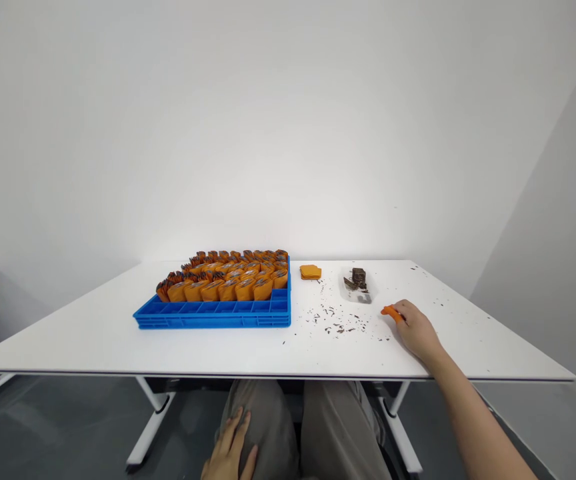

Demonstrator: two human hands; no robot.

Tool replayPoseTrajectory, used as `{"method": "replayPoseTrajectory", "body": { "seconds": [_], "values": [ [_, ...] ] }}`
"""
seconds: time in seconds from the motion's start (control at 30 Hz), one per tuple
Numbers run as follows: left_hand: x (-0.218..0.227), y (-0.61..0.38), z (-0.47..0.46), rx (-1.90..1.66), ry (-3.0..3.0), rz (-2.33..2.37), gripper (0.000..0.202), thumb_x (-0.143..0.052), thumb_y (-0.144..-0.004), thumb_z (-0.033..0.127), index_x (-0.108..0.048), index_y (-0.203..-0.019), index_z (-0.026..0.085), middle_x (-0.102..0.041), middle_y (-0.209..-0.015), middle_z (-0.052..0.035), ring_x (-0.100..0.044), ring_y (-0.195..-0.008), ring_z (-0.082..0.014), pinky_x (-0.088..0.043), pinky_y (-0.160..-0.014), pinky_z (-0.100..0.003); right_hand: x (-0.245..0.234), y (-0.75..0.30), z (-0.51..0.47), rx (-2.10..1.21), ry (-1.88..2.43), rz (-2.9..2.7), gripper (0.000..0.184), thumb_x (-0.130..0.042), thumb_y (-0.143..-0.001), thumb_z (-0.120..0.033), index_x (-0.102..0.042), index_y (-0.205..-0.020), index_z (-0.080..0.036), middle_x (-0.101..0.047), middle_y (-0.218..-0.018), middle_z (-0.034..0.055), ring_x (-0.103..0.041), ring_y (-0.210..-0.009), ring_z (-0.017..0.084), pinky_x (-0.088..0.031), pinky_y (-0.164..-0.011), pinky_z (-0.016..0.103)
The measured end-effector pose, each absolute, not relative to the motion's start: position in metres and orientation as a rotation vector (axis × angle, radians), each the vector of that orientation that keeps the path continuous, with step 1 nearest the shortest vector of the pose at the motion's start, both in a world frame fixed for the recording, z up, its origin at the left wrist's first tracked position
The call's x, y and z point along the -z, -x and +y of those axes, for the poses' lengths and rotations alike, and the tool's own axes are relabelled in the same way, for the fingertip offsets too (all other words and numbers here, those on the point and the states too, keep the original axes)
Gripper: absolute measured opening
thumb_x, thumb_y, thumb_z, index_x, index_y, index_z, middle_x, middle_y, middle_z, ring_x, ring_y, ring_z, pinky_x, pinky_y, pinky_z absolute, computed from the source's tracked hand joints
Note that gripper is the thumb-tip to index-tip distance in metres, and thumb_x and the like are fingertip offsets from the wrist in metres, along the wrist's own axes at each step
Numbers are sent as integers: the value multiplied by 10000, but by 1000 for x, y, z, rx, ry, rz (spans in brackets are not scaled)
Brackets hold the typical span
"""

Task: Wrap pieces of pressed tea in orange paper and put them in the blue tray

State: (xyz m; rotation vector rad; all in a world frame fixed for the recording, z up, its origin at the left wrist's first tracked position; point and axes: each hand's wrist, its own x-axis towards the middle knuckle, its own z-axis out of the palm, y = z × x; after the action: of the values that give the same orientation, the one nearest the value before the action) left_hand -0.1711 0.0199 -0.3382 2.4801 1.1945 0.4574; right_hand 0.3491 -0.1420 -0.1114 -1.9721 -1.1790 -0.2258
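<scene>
My right hand (417, 331) is closed around a small orange object (393, 313) near the right part of the white table (208, 350). One end of that object sticks out past my fingers; its kind cannot be made out. My left hand (230, 448) rests on my left thigh with its fingers apart, holding nothing. Beyond my right hand stands a clear plastic tray (347, 295) with dark brown, crumbly blocks (359, 277) in it. Dark brown crumbs (339, 327) lie scattered on the table between the tray and the front edge.
A blue compartment crate (213, 321) stands left of centre, filled with rows of folded orange packets (228, 291); its front row of cells holds none. Between crate and tray lies a small stack of flat orange packets (311, 272). A white wall (288, 133) rises behind the table.
</scene>
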Motion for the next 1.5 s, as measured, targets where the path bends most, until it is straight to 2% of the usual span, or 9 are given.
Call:
{"method": "replayPoseTrajectory", "body": {
  "seconds": [0.1, 0.27, 0.47, 0.83, 1.0, 1.2, 1.33, 1.43, 1.5],
  "values": [
    [337, 172, 20, -445, -2451, 1182, 579, -514, -1040, 389, -561, -1603, 264, -491, -1691, -88, -519, -1517, -366, -586, -1118, -518, 111, -349, -142, 234, 1984, -1159, 263, -490, -907, -381, -696, -865, -223, -703, -979, 107, -632, -800, 253, -469, -723, 376],
    [337, 174, 24, -403, -2436, 1179, 578, -503, -1051, 416, -538, -1617, 300, -482, -1697, -66, -506, -1525, -377, -587, -1116, -530, 109, -343, -143, 207, 1983, -1182, 300, -574, -895, -488, -713, -843, -227, -691, -908, 88, -581, -677, 218, -448, -640, 359],
    [338, 173, 25, -379, -2449, 1183, 589, -492, -1055, 439, -526, -1625, 294, -469, -1704, -63, -514, -1519, -375, -564, -1142, -535, 107, -339, -144, 198, 1967, -1243, 289, -642, -857, -510, -664, -761, -239, -658, -845, 65, -573, -694, 218, -443, -654, 359],
    [322, 170, 15, -410, -2409, 1198, 577, -492, -1050, 425, -555, -1606, 287, -468, -1706, -72, -489, -1539, -365, -567, -1141, -517, 108, -336, -143, 176, 1999, -1268, 209, -626, -845, -433, -665, -802, -232, -621, -805, 45, -557, -687, 213, -444, -649, 354],
    [326, 170, 20, -437, -2424, 1186, 573, -514, -1042, 423, -571, -1596, 288, -496, -1688, -76, -525, -1513, -362, -553, -1161, -513, 109, -336, -141, 185, 2033, -1243, 203, -581, -832, -430, -566, -748, -245, -616, -786, 38, -553, -683, 207, -430, -648, 340],
    [328, 170, 21, -417, -2468, 1182, 579, -479, -1057, 431, -558, -1606, 267, -489, -1693, -88, -529, -1511, -353, -547, -1164, -501, 107, -333, -144, 197, 2063, -1238, 277, -537, -869, -423, -397, -691, -262, -556, -680, 6, -484, -628, 187, -350, -615, 327],
    [317, 168, 16, -431, -2422, 1203, 569, -484, -1034, 436, -614, -1549, 234, -508, -1679, -105, -517, -1521, -346, -553, -1152, -501, 106, -332, -144, 196, 2088, -1236, 318, -549, -854, -421, -345, -668, -262, -496, -617, -13, -441, -600, 182, -298, -594, 324],
    [303, 163, 11, -444, -2378, 1203, 530, -520, -985, 448, -690, -1429, 214, -607, -1592, -133, -564, -1479, -359, -602, -1073, -480, 108, -332, -144, 199, 2110, -1221, 317, -556, -835, -392, -331, -656, -259, -470, -588, -21, -416, -574, 173, -267, -578, 321],
    [292, 159, 7, -463, -2364, 1194, 540, -531, -962, 457, -680, -1422, 215, -702, -1466, -148, -641, -1394, -359, -624, -1020, -455, 109, -331, -144, 208, 2116, -1213, 322, -562, -828, -373, -318, -655, -256, -459, -579, -26, -404, -564, 167, -254, -570, 319]
  ]
}}
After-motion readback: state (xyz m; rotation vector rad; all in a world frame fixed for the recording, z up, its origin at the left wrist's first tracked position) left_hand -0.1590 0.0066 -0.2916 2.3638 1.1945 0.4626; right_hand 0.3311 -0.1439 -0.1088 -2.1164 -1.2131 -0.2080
